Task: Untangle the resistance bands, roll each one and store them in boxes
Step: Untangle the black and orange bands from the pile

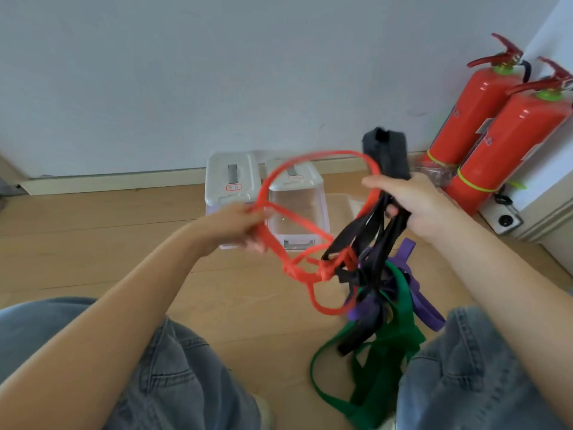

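Green band (403, 308) hanging lowest, left hand (238, 226) gripping red band (297, 225)

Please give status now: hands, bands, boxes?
Left hand gripping red band. Right hand holding black band. Bands tangled, green and purple hanging. Boxes closed.

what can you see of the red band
The red band is a thin, flat, rubbery-looking loop, bright red-orange. It hangs in the air, twisted into several loops, pinched in the left hand and passing under the right hand. Lower down it knots into the black bands, so it is still tangled.
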{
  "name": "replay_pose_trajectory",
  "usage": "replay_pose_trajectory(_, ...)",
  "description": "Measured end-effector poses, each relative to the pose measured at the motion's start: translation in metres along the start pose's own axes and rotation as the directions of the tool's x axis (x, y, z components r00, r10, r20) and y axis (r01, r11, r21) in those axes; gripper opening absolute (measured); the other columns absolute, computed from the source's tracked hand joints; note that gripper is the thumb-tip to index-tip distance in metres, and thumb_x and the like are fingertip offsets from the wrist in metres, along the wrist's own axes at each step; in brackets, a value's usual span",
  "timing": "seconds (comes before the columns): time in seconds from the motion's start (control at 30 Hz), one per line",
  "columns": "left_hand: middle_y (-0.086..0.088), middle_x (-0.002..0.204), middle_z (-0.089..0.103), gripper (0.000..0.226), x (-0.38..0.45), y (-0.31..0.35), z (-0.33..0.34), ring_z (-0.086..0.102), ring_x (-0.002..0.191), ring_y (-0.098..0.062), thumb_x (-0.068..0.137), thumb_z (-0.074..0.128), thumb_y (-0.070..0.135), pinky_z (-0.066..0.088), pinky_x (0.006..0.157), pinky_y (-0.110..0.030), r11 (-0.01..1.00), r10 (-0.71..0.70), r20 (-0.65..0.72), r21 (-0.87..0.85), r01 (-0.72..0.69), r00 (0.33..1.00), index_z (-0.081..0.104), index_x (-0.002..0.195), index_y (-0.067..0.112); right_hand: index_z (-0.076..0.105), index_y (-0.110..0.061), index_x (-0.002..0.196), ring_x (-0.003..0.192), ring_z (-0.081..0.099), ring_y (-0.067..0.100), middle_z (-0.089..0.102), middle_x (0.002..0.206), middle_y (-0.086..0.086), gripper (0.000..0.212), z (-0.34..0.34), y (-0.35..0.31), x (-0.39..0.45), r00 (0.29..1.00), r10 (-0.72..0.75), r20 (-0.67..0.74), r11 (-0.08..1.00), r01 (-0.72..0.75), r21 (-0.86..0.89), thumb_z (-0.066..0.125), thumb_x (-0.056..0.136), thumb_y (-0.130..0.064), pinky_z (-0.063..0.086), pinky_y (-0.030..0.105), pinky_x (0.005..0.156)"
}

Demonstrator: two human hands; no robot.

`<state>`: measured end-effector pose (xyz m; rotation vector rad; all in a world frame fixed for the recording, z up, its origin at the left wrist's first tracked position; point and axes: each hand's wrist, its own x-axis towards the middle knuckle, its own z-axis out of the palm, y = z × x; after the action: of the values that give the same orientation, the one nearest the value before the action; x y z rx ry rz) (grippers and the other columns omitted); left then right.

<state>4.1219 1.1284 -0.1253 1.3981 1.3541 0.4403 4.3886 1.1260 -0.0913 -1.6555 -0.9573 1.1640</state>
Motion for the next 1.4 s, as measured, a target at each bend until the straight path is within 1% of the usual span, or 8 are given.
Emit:
replay_pose_trajectory(0.2, 0.002, 0.044, 0.051, 0.030, 0.000, 0.024, -0.032, 0.053, 0.035, -0.007, 0.093, 0.052, 0.031, 0.046, 0.040, -0.017, 0.857, -0.063, -0.469, -0.478, -0.193, 0.881, 0.050, 0.069, 0.014, 0.051, -0.010, 0.065, 0.026, 0.031, 0.006, 0.042, 0.042, 0.000, 0.023, 0.002, 0.013, 0.000, 0.997, -0.067, -0.028, 0.980, 0.061, -0.190, 0.071, 0.076, -0.012, 0.028, 0.020, 0.036)
replay_pose_trajectory(0.33, -0.005, 0.051, 0.054, 0.037, 0.006, -0.001, -0.040, 0.059, 0.051, -0.023, 0.094, 0.049, 0.033, 0.052, 0.058, -0.031, 0.998, 0.002, -0.487, 0.056, 0.029, 0.873, 0.056, 0.068, 0.007, 0.053, -0.012, 0.065, 0.032, 0.031, 0.010, 0.040, 0.044, 0.001, 0.030, -0.007, 0.008, 0.004, 0.995, -0.081, 0.052, 0.981, 0.088, -0.173, 0.081, 0.069, -0.023, 0.029, 0.023, 0.040)
replay_pose_trajectory(0.47, -0.002, 0.041, 0.056, 0.039, 0.003, -0.022, -0.045, 0.059, 0.048, -0.022, 0.092, 0.043, 0.023, 0.050, 0.061, -0.028, 0.799, -0.086, -0.402, 0.519, 0.304, 0.912, 0.053, 0.059, 0.005, 0.057, -0.012, 0.070, 0.033, 0.034, 0.009, 0.038, 0.037, -0.006, 0.031, -0.004, 0.005, 0.001, 0.979, -0.069, 0.193, 0.973, 0.108, -0.203, 0.082, 0.067, -0.030, 0.032, 0.017, 0.038)
replay_pose_trajectory(0.67, -0.004, 0.129, 0.050, 0.062, 0.002, -0.026, -0.024, 0.050, 0.118, -0.027, 0.085, 0.062, 0.033, 0.042, 0.090, -0.033, 0.554, -0.100, -0.218, 0.798, 0.236, 0.971, 0.036, 0.135, 0.008, 0.064, -0.005, 0.076, 0.041, 0.039, 0.008, 0.058, 0.068, 0.007, 0.015, 0.017, 0.000, -0.012, 0.933, -0.164, 0.319, 0.986, 0.151, 0.064, 0.073, 0.079, -0.018, 0.038, 0.018, 0.044)
replay_pose_trajectory(0.77, 0.008, 0.149, 0.030, 0.086, 0.003, -0.009, 0.015, 0.033, 0.134, -0.011, 0.079, 0.071, 0.036, 0.028, 0.103, -0.021, 0.843, 0.096, 0.163, 0.511, -0.167, 0.982, 0.019, 0.146, 0.022, 0.064, -0.005, 0.076, 0.044, 0.039, 0.009, 0.062, 0.071, 0.006, 0.012, 0.029, -0.003, -0.021, 0.848, -0.245, 0.471, 0.967, 0.176, 0.186, 0.064, 0.085, -0.014, 0.038, 0.019, 0.049)
replay_pose_trajectory(0.9, 0.005, 0.133, 0.050, 0.055, 0.008, -0.009, 0.054, 0.044, 0.122, -0.009, 0.081, 0.069, 0.028, 0.033, 0.103, -0.026, 0.850, 0.160, 0.349, 0.426, -0.308, 0.923, 0.048, 0.131, 0.017, 0.065, -0.009, 0.085, 0.041, 0.037, 0.007, 0.066, 0.080, 0.007, 0.010, 0.025, -0.011, -0.025, 0.798, -0.298, 0.525, 0.926, 0.109, 0.360, 0.058, 0.086, -0.016, 0.036, 0.021, 0.054)
replay_pose_trajectory(1.2, 0.006, 0.074, 0.064, 0.026, -0.007, 0.014, 0.037, 0.061, 0.075, -0.015, 0.079, 0.070, 0.034, 0.045, 0.068, -0.024, 0.830, 0.254, 0.132, 0.479, -0.286, 0.958, 0.048, 0.070, 0.025, 0.069, -0.006, 0.084, 0.036, 0.039, 0.007, 0.070, 0.083, 0.022, 0.021, 0.007, -0.008, -0.015, 0.942, -0.161, 0.295, 0.910, 0.258, -0.325, 0.074, 0.072, -0.022, 0.040, 0.026, 0.053)
replay_pose_trajectory(1.4, -0.007, 0.080, 0.068, 0.013, -0.031, 0.056, 0.026, 0.068, 0.074, -0.016, 0.092, 0.053, 0.012, 0.056, 0.074, -0.024, 0.896, 0.341, -0.090, -0.270, -0.353, 0.936, 0.046, 0.082, 0.012, 0.066, -0.012, 0.074, 0.033, 0.045, 0.007, 0.063, 0.049, -0.002, 0.006, 0.016, 0.003, -0.016, 0.920, -0.165, 0.355, 0.837, 0.321, -0.443, 0.070, 0.074, -0.017, 0.038, 0.016, 0.041)
